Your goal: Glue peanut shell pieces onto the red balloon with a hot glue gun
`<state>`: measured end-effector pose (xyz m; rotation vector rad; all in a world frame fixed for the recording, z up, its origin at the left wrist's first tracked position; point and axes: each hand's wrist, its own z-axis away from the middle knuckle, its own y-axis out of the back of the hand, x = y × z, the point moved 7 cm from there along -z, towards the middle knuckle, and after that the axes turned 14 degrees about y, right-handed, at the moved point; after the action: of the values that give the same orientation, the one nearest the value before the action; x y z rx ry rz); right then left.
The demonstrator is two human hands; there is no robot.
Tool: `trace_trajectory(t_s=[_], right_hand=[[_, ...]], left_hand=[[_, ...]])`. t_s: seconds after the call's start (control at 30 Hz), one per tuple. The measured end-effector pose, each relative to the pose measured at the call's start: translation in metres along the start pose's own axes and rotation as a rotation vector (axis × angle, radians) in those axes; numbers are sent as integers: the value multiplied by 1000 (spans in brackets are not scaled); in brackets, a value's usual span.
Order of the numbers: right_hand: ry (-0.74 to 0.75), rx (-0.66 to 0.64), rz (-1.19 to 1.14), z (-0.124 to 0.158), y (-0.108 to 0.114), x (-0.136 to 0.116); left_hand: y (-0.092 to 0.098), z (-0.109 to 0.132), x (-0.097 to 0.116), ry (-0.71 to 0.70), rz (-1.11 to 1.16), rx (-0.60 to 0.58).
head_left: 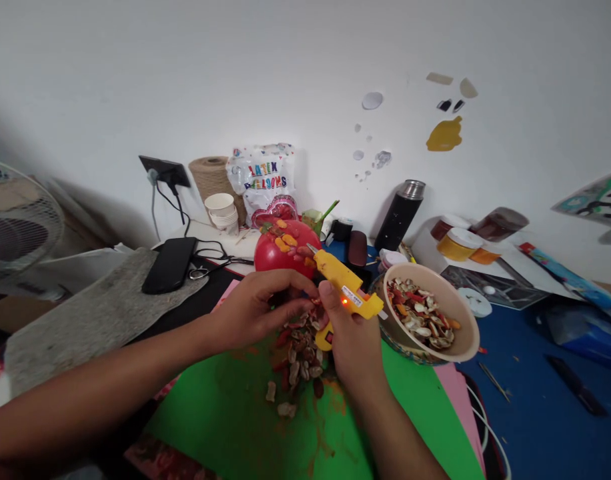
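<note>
My right hand [358, 347] grips a yellow hot glue gun [353, 290], its orange light lit and its nozzle pointing up and left. My left hand [263, 303] is closed in a pinch, its fingertips close to my right thumb. A small reddish piece shows between the two hands, too hidden to name. Just behind them sits a red balloon [270, 257], with orange and brown shell pieces stuck over its top and right side. Below my hands, a pile of peanut shells [303, 357], some painted red, lies on a stained green sheet [225, 407].
At the right stands a beige bowl [463, 327] holding painted and plain shells. A black flask [400, 213], paint jars [458, 245] and a balloon bag [263, 175] line the wall. A phone [170, 265] rests on grey cloth at left, near a fan [20, 220].
</note>
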<state>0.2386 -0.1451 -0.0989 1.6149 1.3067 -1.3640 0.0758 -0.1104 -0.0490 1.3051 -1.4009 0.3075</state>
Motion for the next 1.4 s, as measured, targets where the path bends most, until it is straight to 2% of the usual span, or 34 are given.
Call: trace_trajectory(t_s=[0.07, 0.2, 0.37, 0.53, 0.63, 0.77, 0.83, 0.93, 1.07, 1.17, 1.4], right_hand=[[-10, 30, 7, 0, 3, 1], [14, 32, -14, -1, 2, -1], [69, 6, 0, 0, -1, -8], [76, 33, 35, 0, 1, -4], [73, 83, 3, -2, 6, -1], [69, 169, -126, -4, 12, 3], [84, 187, -168, -5, 13, 5], [104, 190, -176, -6, 14, 5], [64, 183, -131, -4, 12, 4], [58, 158, -52, -4, 11, 0], [58, 115, 37, 1, 7, -2]], left_hand=[[-4, 0, -9, 114, 87, 0], [-18, -1, -17, 267, 196, -129], [-18, -4, -19, 327, 153, -142], [-17, -4, -21, 296, 35, -152], [-22, -2, -31, 334, -181, -199], [-35, 3, -47, 341, -641, -390], [-37, 5, -50, 333, -719, -455], [-28, 2, -42, 339, -605, -387], [-18, -1, -26, 385, -139, -314], [-21, 0, -18, 418, 148, -325], [-34, 0, -22, 470, 396, -316]])
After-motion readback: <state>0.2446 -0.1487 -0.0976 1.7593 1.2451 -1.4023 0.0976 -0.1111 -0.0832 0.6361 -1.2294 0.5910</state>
